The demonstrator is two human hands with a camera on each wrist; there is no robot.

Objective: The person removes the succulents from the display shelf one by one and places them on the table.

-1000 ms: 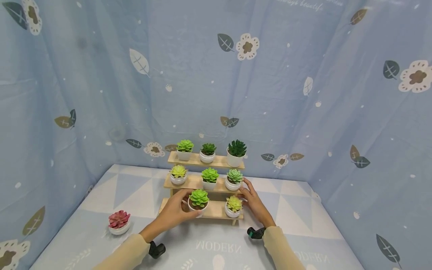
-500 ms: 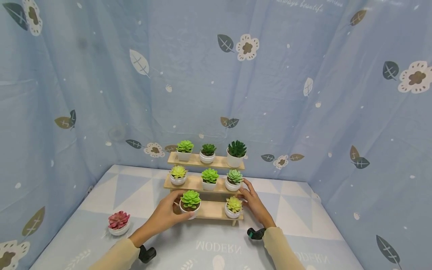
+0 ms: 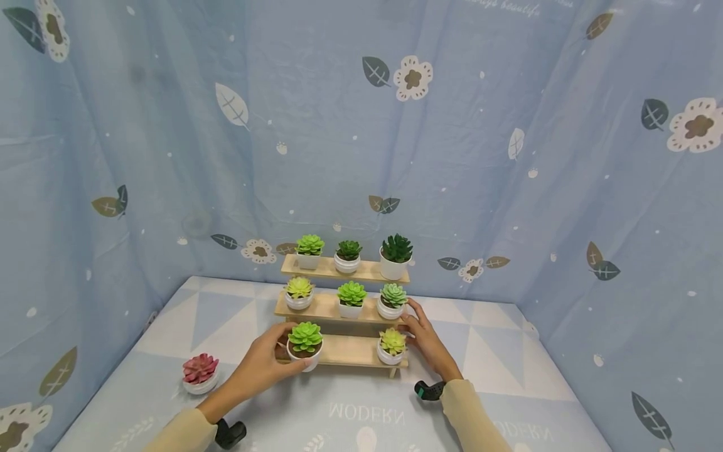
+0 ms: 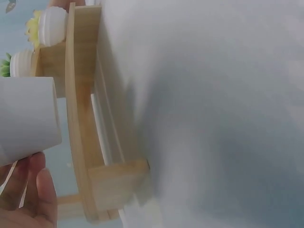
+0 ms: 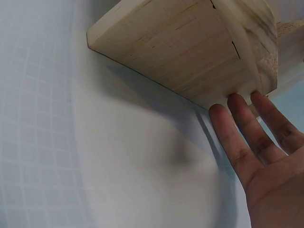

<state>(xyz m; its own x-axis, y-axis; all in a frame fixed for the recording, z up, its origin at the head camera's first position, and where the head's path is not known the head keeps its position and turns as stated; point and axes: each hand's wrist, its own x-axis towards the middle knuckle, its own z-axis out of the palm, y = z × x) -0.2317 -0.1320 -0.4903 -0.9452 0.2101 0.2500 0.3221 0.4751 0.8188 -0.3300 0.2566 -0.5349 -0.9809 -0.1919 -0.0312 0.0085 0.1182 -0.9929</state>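
Observation:
My left hand (image 3: 263,359) grips a white pot (image 4: 28,118) with a bright green artificial succulent (image 3: 305,339). It holds the pot upright over the left end of the bottom tier of a wooden three-tier stand (image 3: 350,350); the left wrist view shows a small gap beneath. My right hand (image 3: 426,339) is at the stand's right side. In the right wrist view its extended fingers (image 5: 244,137) touch the wooden side panel (image 5: 185,52); the thumb is out of sight there. A yellow-green succulent (image 3: 391,346) stands at the bottom tier's right end.
Three potted succulents line the top tier (image 3: 369,271), and three more the middle tier (image 3: 324,306). A red succulent in a white pot (image 3: 199,375) stands on the patterned tablecloth (image 3: 361,417) at left. A blue curtain (image 3: 339,125) hangs behind.
My left hand has carried the green succulent leftward along the bottom tier, from near its middle to its left end. The right hand has stayed at the stand's side.

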